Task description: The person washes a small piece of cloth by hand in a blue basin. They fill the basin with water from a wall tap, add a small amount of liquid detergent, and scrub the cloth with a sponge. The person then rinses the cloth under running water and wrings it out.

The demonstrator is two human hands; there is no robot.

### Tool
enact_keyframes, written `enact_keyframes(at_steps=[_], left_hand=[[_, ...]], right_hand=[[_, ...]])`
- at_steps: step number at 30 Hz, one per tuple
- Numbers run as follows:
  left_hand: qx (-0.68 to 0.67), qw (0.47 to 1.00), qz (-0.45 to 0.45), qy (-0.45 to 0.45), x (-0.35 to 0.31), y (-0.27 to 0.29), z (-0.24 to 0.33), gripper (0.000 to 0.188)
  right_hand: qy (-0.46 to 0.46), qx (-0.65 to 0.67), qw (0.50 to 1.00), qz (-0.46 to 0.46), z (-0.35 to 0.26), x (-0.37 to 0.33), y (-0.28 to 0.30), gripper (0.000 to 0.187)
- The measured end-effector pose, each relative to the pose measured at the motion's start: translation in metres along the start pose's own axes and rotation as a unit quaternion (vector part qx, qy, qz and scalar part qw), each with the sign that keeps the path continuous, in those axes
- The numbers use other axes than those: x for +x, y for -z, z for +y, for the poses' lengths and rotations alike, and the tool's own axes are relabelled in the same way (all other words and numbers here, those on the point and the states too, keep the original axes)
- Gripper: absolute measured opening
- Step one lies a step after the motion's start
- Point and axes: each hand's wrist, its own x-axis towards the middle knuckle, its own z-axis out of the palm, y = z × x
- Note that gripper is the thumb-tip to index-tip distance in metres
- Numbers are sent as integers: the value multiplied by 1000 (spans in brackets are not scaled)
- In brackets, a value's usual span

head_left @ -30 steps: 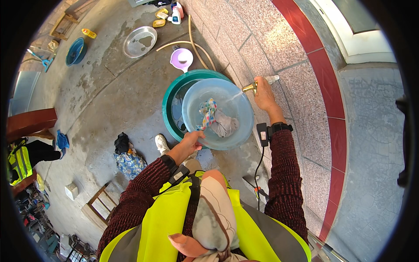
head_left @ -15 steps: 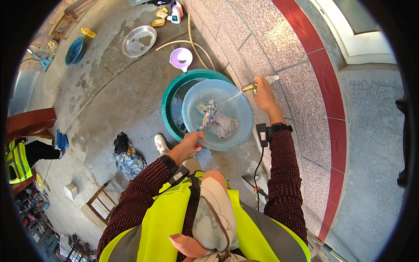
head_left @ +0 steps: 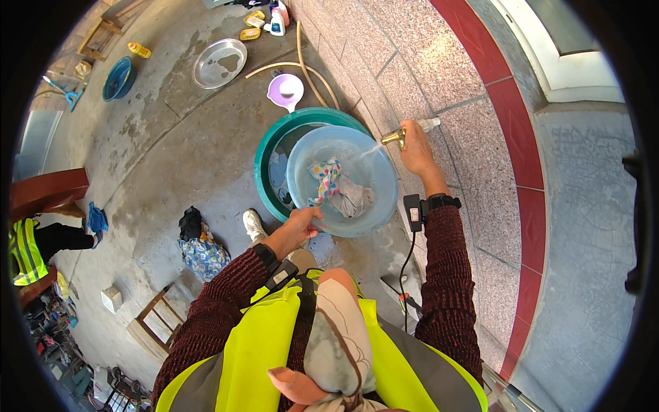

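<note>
My left hand grips the near-left rim of a light blue plastic basin. Inside the basin lie a white cloth with coloured dots and a greyish cloth, both wet. With my right hand I hold the handle of a brass tap on the wall; my fingers are closed on it. Water runs from its spout into the basin. Beneath and partly hidden by the blue basin is a larger green tub with water in it.
A purple dipper, a beige hose and a metal basin lie beyond the tub. The tiled wall rises on the right. Patterned clothes and a wooden stool are at left. Another person is at the far left.
Almost nothing differs. The water stream at the tap looks shorter and more splayed than before; both hands keep their places on the basin rim and the tap.
</note>
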Motion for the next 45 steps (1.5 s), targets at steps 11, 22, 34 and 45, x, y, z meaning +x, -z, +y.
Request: enact_keyframes(at_steps=[11,22,34,45], left_hand=[[-11,1000,2,6,3,2,-4,23],[-21,1000,12,16,5,2,-4,28],[-24,999,10,20,8,6,-6,29],[-32,999,14,32,15,11,-7,26]], right_hand=[[-21,8,1000,-15,-2,0,2,50],[-5,9,1000,-8,6,1,-3,46],[-10,4,1000,-10,3,1,-2,47],[-7,3,1000,-6,0,-1,1,48]])
